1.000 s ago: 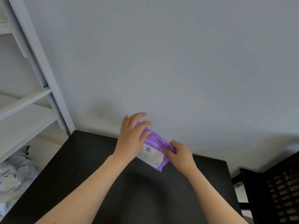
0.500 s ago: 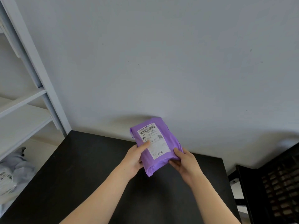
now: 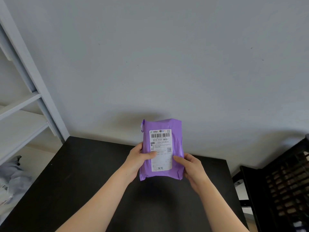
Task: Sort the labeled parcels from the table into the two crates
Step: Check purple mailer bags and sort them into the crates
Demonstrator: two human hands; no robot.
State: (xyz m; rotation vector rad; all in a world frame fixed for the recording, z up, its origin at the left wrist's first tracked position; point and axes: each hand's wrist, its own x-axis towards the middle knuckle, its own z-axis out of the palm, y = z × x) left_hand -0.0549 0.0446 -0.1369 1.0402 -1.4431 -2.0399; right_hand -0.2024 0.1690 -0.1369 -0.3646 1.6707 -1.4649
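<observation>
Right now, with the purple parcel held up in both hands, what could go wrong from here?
1. The thumb of the left hand lies across the label of the purple parcel, hiding some print; a misread could mean the wrong crate.
2. It and the right hand grip only the parcel's lower half above the table; the glossy bag might slip.
3. Only one black crate shows, at the right.

left hand [image 3: 137, 159], right hand [image 3: 192, 166] (thumbs forward), gripping parcel [image 3: 176, 131]
</observation>
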